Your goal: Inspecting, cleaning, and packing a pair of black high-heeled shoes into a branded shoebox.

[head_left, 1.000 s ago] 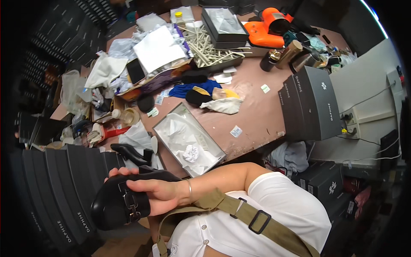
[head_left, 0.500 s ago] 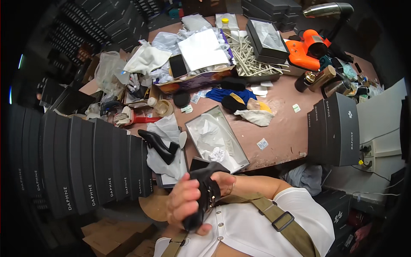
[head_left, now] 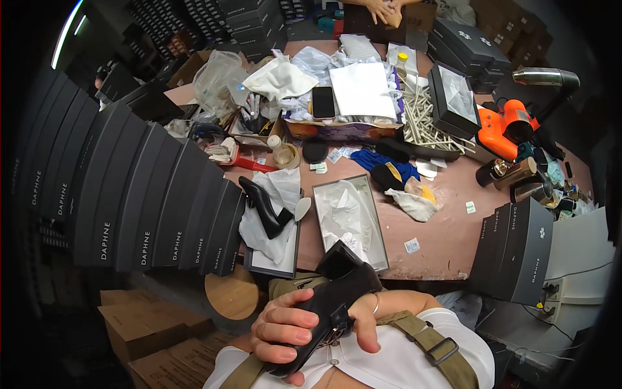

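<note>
A black block-heeled shoe point(head_left: 324, 301) is held in front of my chest, its heel pointing up and away and its toe down to the left. A small metallic trim shows on its side. My left hand point(head_left: 284, 329) wraps its fingers over the front of the shoe. My right hand point(head_left: 366, 322) grips it near the back; its thumb shows, while its other fingers are hidden behind the shoe. A matching black shoe point(head_left: 262, 207) lies on white tissue paper point(head_left: 275, 249) in a shallow grey tray. Beside it is an open shoebox point(head_left: 382, 249) lined with tissue.
Stacked dark shoeboxes point(head_left: 129, 201) line the left, with more boxes point(head_left: 515, 253) at the right. On the table point(head_left: 440, 249) are cloths point(head_left: 414, 206), a bin of white sticks point(head_left: 424, 120), a phone point(head_left: 322, 102) and an orange tool point(head_left: 502, 129). Another person's hands point(head_left: 382, 10) appear at the far side.
The shoe has turned, so its heel and side now show more. My left hand has shifted its grip lower along it. The view has tilted, bringing the far person's hands in.
</note>
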Tool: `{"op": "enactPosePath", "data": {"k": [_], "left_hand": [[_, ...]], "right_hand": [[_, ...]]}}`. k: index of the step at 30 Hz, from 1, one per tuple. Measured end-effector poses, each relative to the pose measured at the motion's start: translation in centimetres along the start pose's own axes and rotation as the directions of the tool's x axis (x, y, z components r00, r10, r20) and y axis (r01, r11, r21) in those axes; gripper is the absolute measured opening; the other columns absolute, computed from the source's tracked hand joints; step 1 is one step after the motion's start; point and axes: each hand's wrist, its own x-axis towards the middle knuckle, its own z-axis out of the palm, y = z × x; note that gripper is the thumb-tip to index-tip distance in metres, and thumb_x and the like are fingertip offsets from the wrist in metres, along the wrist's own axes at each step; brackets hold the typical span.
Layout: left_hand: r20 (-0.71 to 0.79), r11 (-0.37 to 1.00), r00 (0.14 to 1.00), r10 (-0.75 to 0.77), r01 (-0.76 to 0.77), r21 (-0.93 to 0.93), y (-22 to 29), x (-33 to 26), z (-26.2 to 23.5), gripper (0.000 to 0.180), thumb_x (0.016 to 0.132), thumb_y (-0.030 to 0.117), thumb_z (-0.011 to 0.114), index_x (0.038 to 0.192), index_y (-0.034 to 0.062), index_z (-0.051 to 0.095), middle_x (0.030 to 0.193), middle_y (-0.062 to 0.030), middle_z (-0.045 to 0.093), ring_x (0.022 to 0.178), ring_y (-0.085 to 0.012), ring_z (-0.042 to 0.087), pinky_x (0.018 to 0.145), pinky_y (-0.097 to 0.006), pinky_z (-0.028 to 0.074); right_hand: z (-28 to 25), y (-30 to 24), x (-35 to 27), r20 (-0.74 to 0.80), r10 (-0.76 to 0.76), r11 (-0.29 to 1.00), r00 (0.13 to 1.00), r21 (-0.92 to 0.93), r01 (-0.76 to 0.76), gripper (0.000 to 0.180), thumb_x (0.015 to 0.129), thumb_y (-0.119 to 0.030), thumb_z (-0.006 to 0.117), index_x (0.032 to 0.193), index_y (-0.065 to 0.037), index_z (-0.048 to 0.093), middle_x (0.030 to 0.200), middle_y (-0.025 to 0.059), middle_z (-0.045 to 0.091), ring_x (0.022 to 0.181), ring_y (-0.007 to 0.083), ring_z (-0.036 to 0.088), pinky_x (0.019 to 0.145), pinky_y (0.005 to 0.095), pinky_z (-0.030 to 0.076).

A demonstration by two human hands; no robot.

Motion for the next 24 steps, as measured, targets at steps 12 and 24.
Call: {"op": "enactPosePath", "data": {"k": [12,24], "left_hand": [[0.193,0.961,0.959,-0.209,0.165,0.221,-1.0,1.0,-2.8,0.052,0.080,0.039,0.074,0.113,0.0056,0.051,0.113,-0.0186,0.056,0.104,-0.0408,0.059,0.099,-0.063,0.041],[0.004,0.997,0.998,-0.056,0.055,0.045,-1.0,-3.9,-2.3,0.040,0.080,0.029,0.069,0.105,0.0055,0.049,0.106,-0.0170,0.056,0.099,-0.0394,0.060,0.095,-0.067,0.042]], "right_hand": [[0.9,-1.6,2.2,-0.438,0.315,0.759,0.842,0.649,0.054,0.040,0.084,-0.031,0.071,0.108,-0.015,0.044,0.103,-0.0057,0.042,0.107,0.0111,0.047,0.097,0.0331,0.039],[1.1,0.2,-0.3,-0.427,0.262,0.960,0.866,0.206,-0.189,0.060,0.085,-0.038,0.072,0.128,-0.004,0.048,0.118,-0.0028,0.048,0.114,0.0094,0.043,0.102,0.0280,0.030]]}}
